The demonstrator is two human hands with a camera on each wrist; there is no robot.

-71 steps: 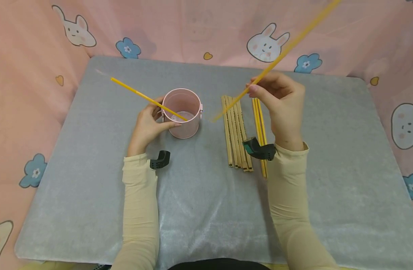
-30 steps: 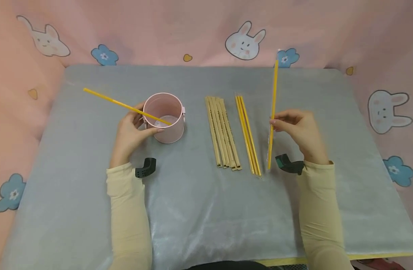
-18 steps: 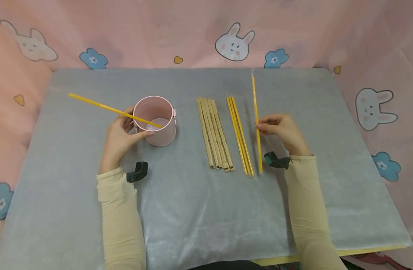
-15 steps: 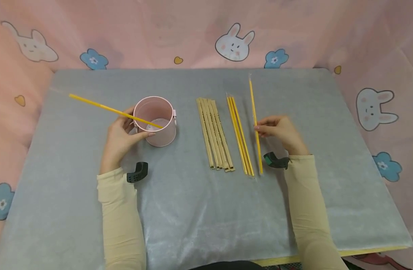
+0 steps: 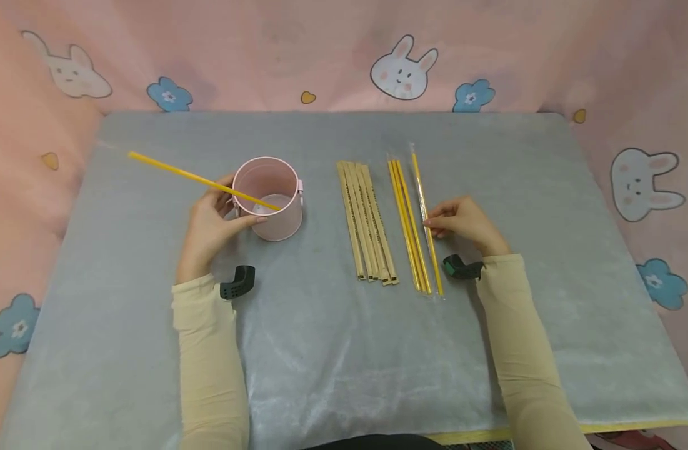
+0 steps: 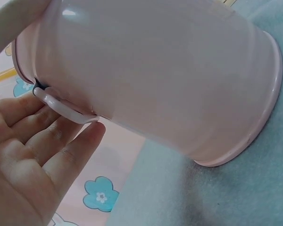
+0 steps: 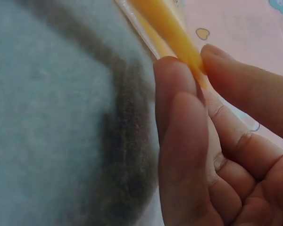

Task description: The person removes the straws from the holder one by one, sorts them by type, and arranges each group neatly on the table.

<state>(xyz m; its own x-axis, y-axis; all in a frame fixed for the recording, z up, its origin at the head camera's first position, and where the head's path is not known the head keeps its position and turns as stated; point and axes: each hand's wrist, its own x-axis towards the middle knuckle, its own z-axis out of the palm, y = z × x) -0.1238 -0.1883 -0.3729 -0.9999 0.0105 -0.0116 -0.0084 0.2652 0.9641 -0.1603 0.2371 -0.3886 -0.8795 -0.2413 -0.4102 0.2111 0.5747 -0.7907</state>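
Note:
In the head view my left hand [image 5: 207, 226] grips the pink bucket [image 5: 279, 229] at its left side, thumb over the near rim. The left wrist view shows its fingers [image 6: 70, 160] against the small bracket [image 6: 66, 109] on the bucket's wall. A yellow straw [image 5: 180, 172] leans in the bucket, its far end sticking out to the left. My right hand [image 5: 464, 222] pinches another yellow straw [image 5: 419, 181] in a clear wrapper between thumb and fingers, low over the table. Just left of it lie a few more wrapped yellow straws [image 5: 413, 225].
Several narrow beige paper sleeves [image 5: 366, 219] with dark print lie side by side between the bucket and the yellow straws. Grey cloth covers the table [image 5: 332, 350]. Pink patterned curtain [image 5: 237, 56] stands behind and at both sides.
My right hand has brought its yellow straw from up in the air down beside the other yellow straws, turning it to lie nearly parallel. The left hand keeps its hold on the bucket.

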